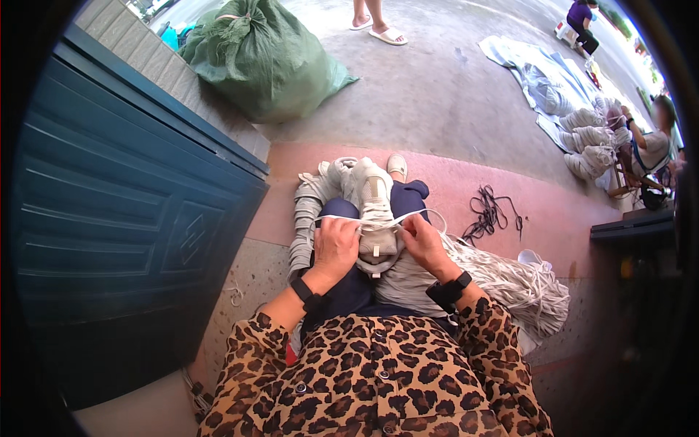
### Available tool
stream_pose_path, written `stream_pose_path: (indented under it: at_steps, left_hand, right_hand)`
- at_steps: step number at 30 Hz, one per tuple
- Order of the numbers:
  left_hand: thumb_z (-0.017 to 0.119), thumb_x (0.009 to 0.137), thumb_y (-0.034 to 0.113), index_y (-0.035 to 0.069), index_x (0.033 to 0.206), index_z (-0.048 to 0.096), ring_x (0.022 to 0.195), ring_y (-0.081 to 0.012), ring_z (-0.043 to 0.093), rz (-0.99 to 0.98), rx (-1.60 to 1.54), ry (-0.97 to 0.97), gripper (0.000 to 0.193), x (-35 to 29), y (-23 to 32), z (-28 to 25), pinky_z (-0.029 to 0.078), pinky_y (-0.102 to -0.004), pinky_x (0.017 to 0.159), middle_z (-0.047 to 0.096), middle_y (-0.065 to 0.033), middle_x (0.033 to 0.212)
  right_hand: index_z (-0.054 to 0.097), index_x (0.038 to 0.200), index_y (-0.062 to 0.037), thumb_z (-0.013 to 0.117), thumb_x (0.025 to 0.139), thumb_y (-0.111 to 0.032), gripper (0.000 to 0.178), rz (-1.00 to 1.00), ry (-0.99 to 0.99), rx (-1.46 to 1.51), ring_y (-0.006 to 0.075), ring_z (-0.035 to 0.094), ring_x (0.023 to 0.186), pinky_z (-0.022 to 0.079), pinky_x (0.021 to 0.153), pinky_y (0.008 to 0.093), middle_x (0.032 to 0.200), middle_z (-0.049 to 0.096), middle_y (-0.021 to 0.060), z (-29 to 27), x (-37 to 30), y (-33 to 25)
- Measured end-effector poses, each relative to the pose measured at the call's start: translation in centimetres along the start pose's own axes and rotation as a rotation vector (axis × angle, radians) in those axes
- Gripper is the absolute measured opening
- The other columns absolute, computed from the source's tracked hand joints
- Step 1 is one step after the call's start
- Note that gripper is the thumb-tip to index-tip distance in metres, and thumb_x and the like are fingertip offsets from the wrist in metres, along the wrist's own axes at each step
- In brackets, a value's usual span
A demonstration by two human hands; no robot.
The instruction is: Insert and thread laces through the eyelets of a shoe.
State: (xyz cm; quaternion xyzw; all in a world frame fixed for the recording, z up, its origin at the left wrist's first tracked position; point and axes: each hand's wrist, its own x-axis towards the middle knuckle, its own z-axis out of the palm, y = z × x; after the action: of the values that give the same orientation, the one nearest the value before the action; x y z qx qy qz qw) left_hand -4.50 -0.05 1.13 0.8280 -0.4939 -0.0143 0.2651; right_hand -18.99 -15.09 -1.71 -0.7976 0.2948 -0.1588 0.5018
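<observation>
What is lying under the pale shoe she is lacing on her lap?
The pale shoe rests on her dark-trousered knees, with more pale shoes stacked beside and behind. Her hands and the shoe hide what lies directly beneath.

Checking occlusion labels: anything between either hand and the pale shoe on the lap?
Nothing visible. The left hand and right hand both rest against the pale shoe, each pinching the white lace stretched across it. Only the lace lies between them.
</observation>
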Motion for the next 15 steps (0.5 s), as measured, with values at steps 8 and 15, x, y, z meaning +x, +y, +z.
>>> stream_pose_path:
  at_steps: [8,15]
  left_hand:
    - [0.065,0.069,0.014,0.008,0.078,0.057,0.078,-0.0234,0.049,0.265,0.063,-0.083,0.014,2.9,1.6,1.5,0.036,-0.0349,0.065,0.056,-0.0051,0.074]
    - [0.065,0.071,0.011,0.004,0.068,0.049,0.071,-0.0256,0.051,0.192,-0.023,-0.103,0.018,4.7,0.6,0.2,0.040,-0.0366,0.061,0.055,-0.0092,0.067]
  right_hand:
    - [0.057,0.088,-0.0071,0.055,0.072,-0.004,0.016,-0.469,-0.080,-0.376,0.0263,0.054,0.075,0.041,0.068,0.0373,0.075,0.057,0.0093,0.1,0.0,0.0]
    - [0.057,0.094,-0.0082,0.052,0.072,-0.011,0.022,-0.568,-0.131,-0.776,0.0223,0.051,0.088,0.037,0.077,0.0362,0.085,0.055,0.0079,-0.9,0.2,-3.0]
